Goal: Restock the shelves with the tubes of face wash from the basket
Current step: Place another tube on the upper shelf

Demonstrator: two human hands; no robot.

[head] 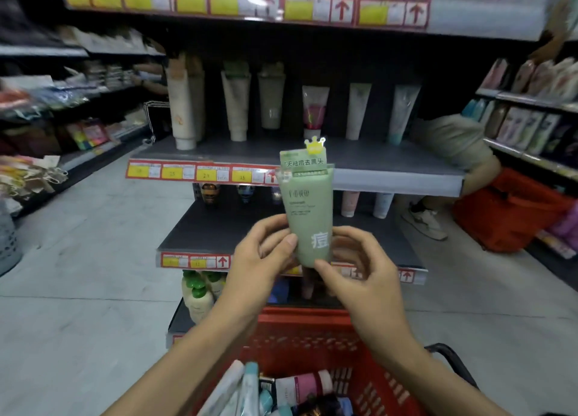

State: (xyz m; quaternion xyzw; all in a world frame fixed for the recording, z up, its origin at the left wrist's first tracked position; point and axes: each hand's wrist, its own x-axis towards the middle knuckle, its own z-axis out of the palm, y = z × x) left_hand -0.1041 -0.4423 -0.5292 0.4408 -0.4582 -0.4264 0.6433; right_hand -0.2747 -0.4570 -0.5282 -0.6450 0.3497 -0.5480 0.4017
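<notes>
Both hands are holding a pale green plastic face-wash tube upright, cap end down, in front of the shelving and above the red plastic mesh basket, which is carrying more tubes. The left hand is pinching the tube's lower left edge, thumb in front, while the right hand is curling round its bottom end. A row of standing tubes is lining the back of the dark grey middle shelf.

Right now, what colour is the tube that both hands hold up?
The tube is pale green with white lettering and a yellow crown tag on top, seen in the head view.
</notes>
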